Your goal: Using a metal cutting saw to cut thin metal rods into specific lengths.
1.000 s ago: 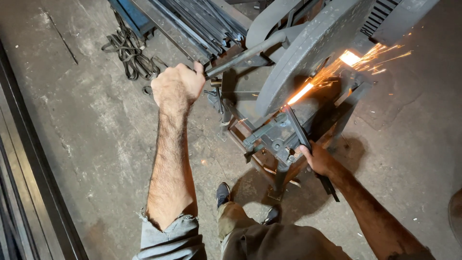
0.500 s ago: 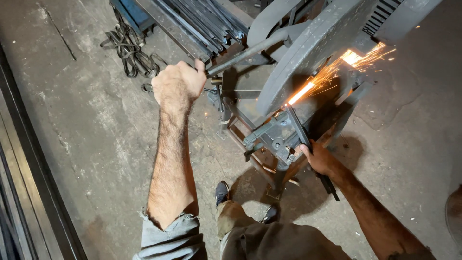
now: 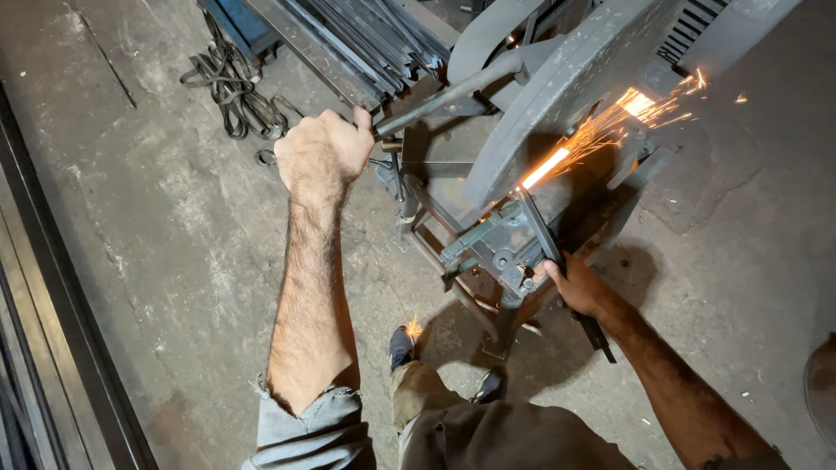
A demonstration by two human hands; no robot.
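Note:
My left hand (image 3: 324, 153) is closed around the long metal handle (image 3: 444, 94) of a chop saw. The saw's grey blade guard (image 3: 566, 87) is tilted down over a vise (image 3: 492, 248). Orange sparks (image 3: 601, 130) spray from the cut to the upper right. My right hand (image 3: 576, 285) grips a thin dark metal bar (image 3: 557, 261) that runs through the vise under the blade and sticks out toward me.
A stack of long metal bars (image 3: 366, 39) lies behind the saw. Coiled dark cable (image 3: 235, 91) lies on the concrete floor (image 3: 157, 226) at the upper left. A dark metal frame (image 3: 61, 305) runs along the left edge. My shoes (image 3: 401, 348) stand by the saw's stand.
The sparks have shifted slightly, and one small spark now shows by my shoe. Both hands hold the same grips, and the saw stays down on the bar.

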